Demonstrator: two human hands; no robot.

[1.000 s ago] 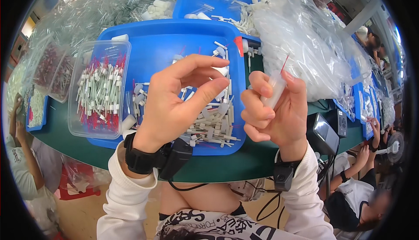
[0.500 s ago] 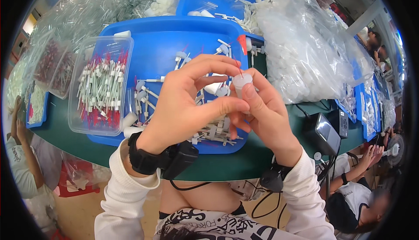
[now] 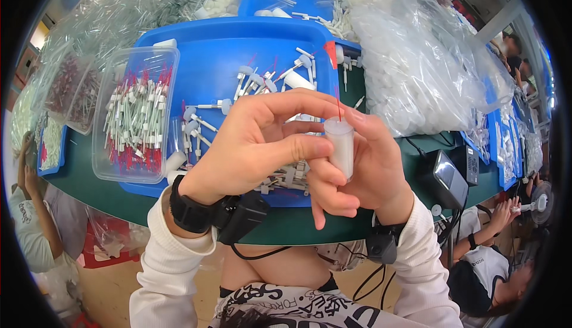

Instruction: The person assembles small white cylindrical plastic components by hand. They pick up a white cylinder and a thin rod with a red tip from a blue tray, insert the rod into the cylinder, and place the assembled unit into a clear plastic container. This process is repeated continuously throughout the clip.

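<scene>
Between both hands, my right hand (image 3: 363, 167) pinches the light, stiff white tube (image 3: 342, 144); left hand (image 3: 256, 143) fingertips steady its rim beside the thin, fragile-looking red tip (image 3: 338, 103).

A clear tub (image 3: 138, 116) of capped tubes sits at the left end of the tray (image 3: 208, 48) on the tabletop (image 3: 83, 176); loose parts (image 3: 262, 81) lie right of it, bagged stock (image 3: 417, 72) farther right.

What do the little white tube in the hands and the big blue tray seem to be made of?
White tube: likely matte, slightly translucent plastic, with a soft milky look. Blue tray: probably moulded plastic with a smooth semi-gloss finish, judging by its even colour, rounded rim and faint sheen.
</scene>
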